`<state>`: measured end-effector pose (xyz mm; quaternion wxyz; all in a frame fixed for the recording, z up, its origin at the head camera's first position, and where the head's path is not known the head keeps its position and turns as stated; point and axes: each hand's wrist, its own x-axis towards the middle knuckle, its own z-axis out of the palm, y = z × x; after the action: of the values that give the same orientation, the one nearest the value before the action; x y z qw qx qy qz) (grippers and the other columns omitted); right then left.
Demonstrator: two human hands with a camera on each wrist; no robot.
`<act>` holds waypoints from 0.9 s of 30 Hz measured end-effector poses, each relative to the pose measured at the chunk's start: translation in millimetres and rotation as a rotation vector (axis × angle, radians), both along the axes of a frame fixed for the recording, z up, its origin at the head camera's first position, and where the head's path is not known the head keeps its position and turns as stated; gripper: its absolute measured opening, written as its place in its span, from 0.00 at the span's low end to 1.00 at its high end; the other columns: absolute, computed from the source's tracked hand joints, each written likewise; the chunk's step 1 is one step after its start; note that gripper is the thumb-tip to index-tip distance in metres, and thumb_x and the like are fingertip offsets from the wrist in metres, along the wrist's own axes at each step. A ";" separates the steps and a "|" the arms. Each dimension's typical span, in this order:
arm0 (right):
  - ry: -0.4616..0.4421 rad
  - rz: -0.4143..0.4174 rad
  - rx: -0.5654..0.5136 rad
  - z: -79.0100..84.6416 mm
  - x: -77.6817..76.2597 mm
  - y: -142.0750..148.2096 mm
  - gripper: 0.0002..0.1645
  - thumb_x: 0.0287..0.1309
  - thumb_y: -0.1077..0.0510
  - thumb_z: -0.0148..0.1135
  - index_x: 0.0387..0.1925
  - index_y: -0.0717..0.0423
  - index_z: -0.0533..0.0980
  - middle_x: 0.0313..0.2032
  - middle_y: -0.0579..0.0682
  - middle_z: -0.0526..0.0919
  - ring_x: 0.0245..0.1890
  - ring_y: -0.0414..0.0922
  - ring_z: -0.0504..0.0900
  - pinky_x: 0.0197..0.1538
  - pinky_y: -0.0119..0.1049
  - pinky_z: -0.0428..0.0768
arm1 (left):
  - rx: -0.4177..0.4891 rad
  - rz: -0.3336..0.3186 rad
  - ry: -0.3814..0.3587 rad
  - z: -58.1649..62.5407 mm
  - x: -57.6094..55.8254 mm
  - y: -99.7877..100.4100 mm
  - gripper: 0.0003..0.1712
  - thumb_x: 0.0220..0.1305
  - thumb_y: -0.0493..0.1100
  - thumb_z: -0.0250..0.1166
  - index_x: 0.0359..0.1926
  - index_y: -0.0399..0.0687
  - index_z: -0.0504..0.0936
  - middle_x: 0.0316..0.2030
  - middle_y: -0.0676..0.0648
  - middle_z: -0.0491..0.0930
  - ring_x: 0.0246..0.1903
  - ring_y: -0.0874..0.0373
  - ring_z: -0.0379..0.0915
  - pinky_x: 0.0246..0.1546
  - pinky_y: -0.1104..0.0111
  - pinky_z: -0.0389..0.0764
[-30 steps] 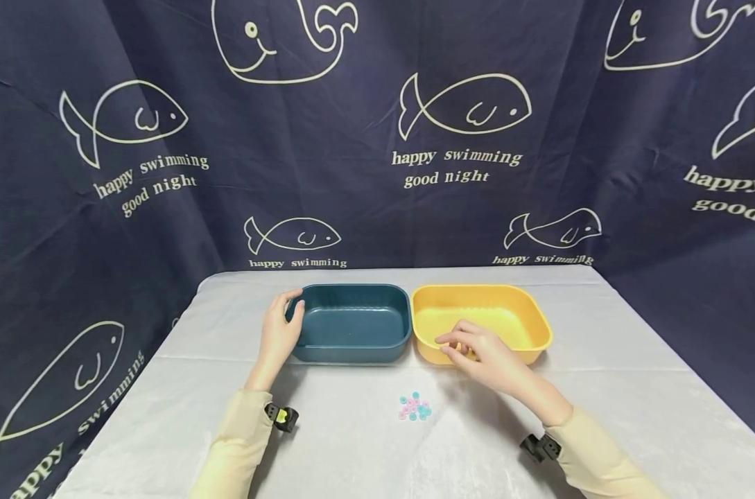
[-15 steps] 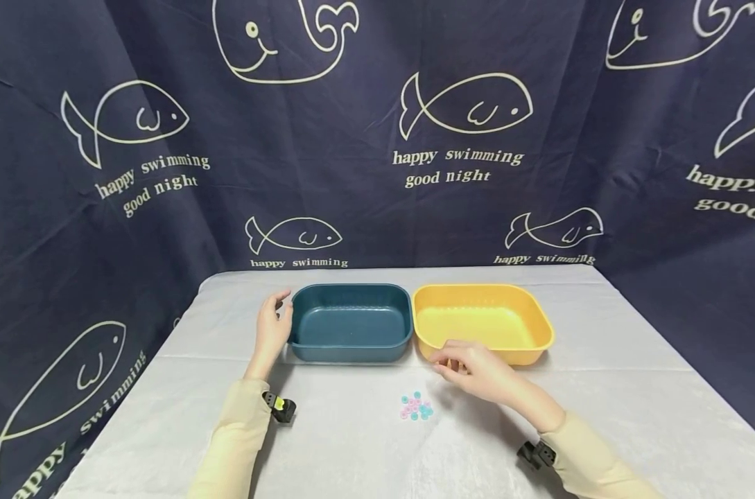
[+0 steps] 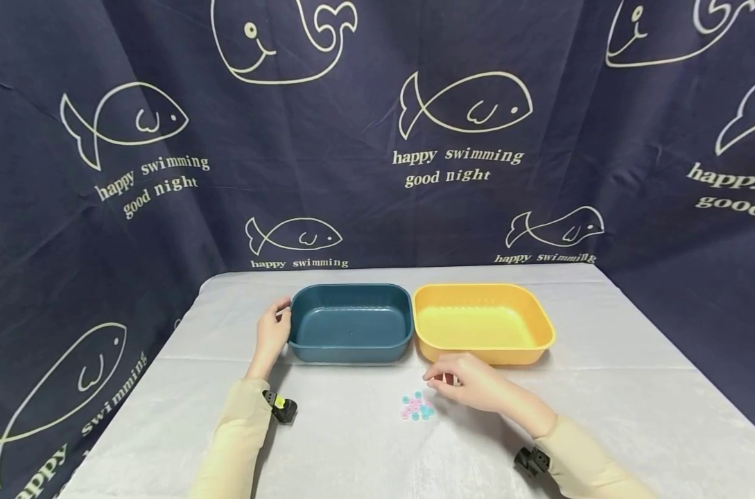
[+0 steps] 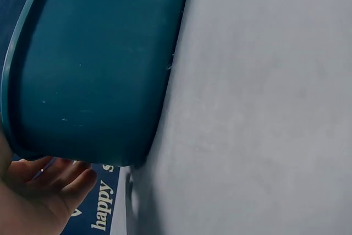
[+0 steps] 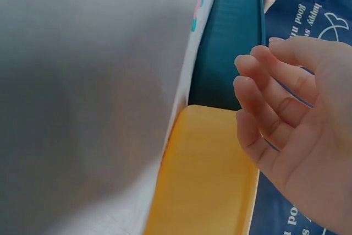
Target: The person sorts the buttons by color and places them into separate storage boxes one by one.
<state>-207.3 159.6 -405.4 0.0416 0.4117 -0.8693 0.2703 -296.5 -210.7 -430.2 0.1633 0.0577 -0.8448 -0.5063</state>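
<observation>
A small cluster of pink and light-blue round beads (image 3: 413, 407) lies on the white cloth in front of the boxes. My right hand (image 3: 466, 381) hovers just right of and behind the beads, near the front wall of the yellow box (image 3: 477, 355). Its fingers (image 5: 261, 100) are loosely bent with nothing between them in the right wrist view. At the left end of the dark blue box (image 3: 352, 354) is my left hand (image 3: 272, 336). In the left wrist view, its relaxed fingers (image 4: 77, 185) lie along the outside of that box's end wall, right at it.
The two boxes stand side by side, their ends meeting, with bare insides showing. White cloth (image 3: 346, 443) covers the table. A dark blue curtain (image 3: 365, 180) with fish drawings hangs behind and at both sides.
My right hand has come down from over the yellow box's front rim toward the beads. My left hand has slipped off the blue box's rim to outside its left end.
</observation>
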 end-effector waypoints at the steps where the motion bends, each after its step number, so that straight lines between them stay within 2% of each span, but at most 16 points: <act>1: 0.001 0.005 0.000 -0.7 0.3 -0.4 0.07 0.57 0.61 0.60 0.36 0.55 0.82 0.28 0.39 0.79 0.24 0.26 0.69 0.27 0.24 0.74 | 0.003 -0.001 -0.004 -0.6 -0.1 0.1 0.22 0.69 0.37 0.47 0.60 0.34 0.70 0.59 0.34 0.70 0.57 0.38 0.69 0.57 0.52 0.71; 8: -0.018 0.027 0.013 -5.6 2.8 -1.5 0.07 0.56 0.62 0.60 0.35 0.54 0.82 0.30 0.40 0.80 0.26 0.27 0.70 0.29 0.23 0.74 | 0.017 -0.012 -0.018 -4.0 -1.6 -0.4 0.21 0.70 0.38 0.46 0.61 0.35 0.69 0.59 0.34 0.70 0.58 0.39 0.68 0.58 0.53 0.70; 18: -0.070 -0.001 0.088 -7.7 5.4 -2.9 0.06 0.56 0.62 0.61 0.34 0.54 0.82 0.32 0.42 0.81 0.27 0.28 0.71 0.33 0.24 0.74 | 0.045 -0.020 -0.032 -4.6 -1.7 0.2 0.22 0.71 0.40 0.45 0.62 0.38 0.68 0.60 0.36 0.70 0.60 0.42 0.66 0.60 0.53 0.69; 27: -0.097 -0.011 0.150 -7.7 6.3 -5.9 0.04 0.55 0.61 0.63 0.33 0.52 0.82 0.32 0.41 0.80 0.28 0.32 0.73 0.35 0.25 0.74 | 0.026 -0.005 -0.003 -5.6 -2.0 0.4 0.21 0.69 0.38 0.47 0.60 0.36 0.70 0.57 0.33 0.71 0.58 0.40 0.68 0.58 0.52 0.70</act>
<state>-201.1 153.7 -413.1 -0.0301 0.3954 -0.8903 0.2239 -298.5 -210.4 -435.8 0.1597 0.0584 -0.8384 -0.5178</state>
